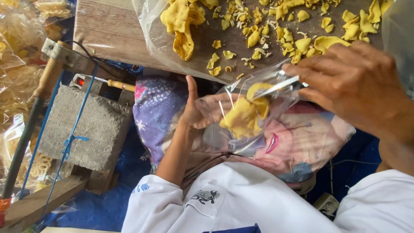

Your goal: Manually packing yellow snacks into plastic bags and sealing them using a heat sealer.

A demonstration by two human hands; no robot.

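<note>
White sleeves [241, 203] at the bottom edge, nearest the camera; both forearms reach up from them. Under the arms, a printed pillow [302, 146] in purple and pink, lying on blue tarp [108, 207].

Left hand [200, 108] palm up behind a clear plastic bag [241, 116], thumb raised, fingers cupping the bag from the back and seen through the film. Right hand [349, 82] comes in from the right, fingers closed on the bag's mouth at its upper right corner. The two hands are apart, with the bag spanning between them. Inside the bag: a clump of yellow crackers [243, 118], sitting low, above the pillow and just below the board edge.

Further out, a wooden board [112, 30] covered in part by a clear plastic sheet [151, 21], strewn with loose yellow cracker pieces [258, 30], large curled ones at left, small crumbs in the middle.

Left of the pillow: a grey concrete block [86, 125] tied with blue string [69, 142], a wooden-handled tool [30, 116] leaning past it. Beyond, at far left, filled bags of crackers [17, 51] stacked.
</note>
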